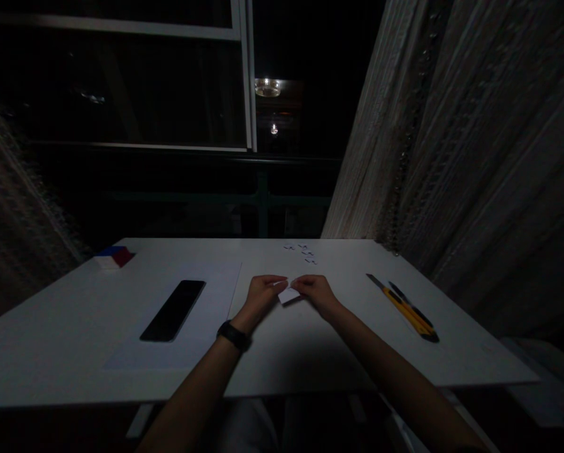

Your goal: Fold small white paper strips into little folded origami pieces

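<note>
A small piece of white paper [289, 296] is pinched between both hands just above the middle of the table. My left hand [264, 294], with a dark watch on the wrist, grips its left side between thumb and fingers. On the opposite side my right hand [317, 293] pinches the paper's upper right part. The fingertips of the two hands nearly meet at its top edge. Several small pale pieces with dark marks [307, 253] lie on the table beyond my hands; they are too small to make out.
A black phone [174, 311] rests on a large white sheet [215, 327] at the left. To the right lie a yellow utility knife [407, 311] and a dark pen [411, 303]. A coloured cube [114, 257] sits at the white table's [338, 365] far left. Curtains [366, 157] hang beside the dark window.
</note>
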`<action>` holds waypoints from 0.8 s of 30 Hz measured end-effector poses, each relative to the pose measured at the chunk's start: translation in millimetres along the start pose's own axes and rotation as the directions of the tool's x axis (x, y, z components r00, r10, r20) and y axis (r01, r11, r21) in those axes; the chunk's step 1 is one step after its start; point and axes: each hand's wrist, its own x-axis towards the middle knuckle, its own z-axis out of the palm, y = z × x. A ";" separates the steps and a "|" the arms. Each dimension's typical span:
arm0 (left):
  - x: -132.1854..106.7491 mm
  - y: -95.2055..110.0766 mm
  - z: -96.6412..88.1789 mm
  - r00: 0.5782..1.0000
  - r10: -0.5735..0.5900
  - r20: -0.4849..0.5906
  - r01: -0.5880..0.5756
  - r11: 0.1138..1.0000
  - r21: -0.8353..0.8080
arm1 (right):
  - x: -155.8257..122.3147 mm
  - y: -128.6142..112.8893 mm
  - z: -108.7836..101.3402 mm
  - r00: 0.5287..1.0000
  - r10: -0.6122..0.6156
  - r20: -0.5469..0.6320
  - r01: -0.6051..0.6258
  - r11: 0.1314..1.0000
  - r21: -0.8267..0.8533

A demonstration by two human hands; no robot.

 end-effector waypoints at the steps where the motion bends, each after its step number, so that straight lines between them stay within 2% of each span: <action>1: 0.7 -1.3 -0.3 1.000 0.001 0.004 -0.001 1.000 -0.003 | 0.1 0.7 0.6 1.000 0.007 0.000 -0.007 1.000 0.016; 9: 1.1 -3.5 -0.4 0.999 -0.005 0.051 0.005 1.000 -0.004 | -1.2 -2.9 3.3 0.999 -0.044 -0.030 0.042 0.998 -0.056; 15: -1.5 2.1 1.3 0.999 0.042 0.025 -0.045 0.989 0.142 | -1.1 -2.5 2.2 0.998 -0.054 0.018 0.056 0.992 -0.117; 20: -4.1 3.6 2.9 0.996 0.073 0.055 -0.083 0.977 0.195 | -2.6 -2.1 2.2 0.999 -0.045 0.023 0.047 0.994 -0.101; 24: -1.4 0.6 1.9 0.997 0.076 0.020 -0.078 0.974 0.213 | -3.8 -3.4 0.9 0.997 -0.062 0.053 0.065 0.996 -0.065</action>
